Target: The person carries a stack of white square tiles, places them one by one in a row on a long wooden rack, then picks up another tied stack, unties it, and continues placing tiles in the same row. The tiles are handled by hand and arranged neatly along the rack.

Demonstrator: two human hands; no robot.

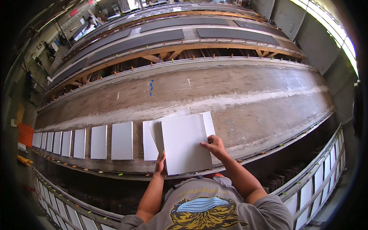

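A blank white rectangular sheet is held up near my body, over the table's near edge. My right hand pinches its right side, thumb on the front and fingers curled behind. At the lower left edge my left hand grips it, with the fingers mostly hidden behind. Behind it other white sheets fan out; one greyish sheet tilts to the left, and I cannot tell which of them are held. Partly covered, a white sheet lies on the table at the end of a row.
Several white sheets lie spaced along the near edge of the long brown table, running left. Small orange and green clips line its edges. Beyond stand more tables with dark grey panels. Racks holding white sheets flank me.
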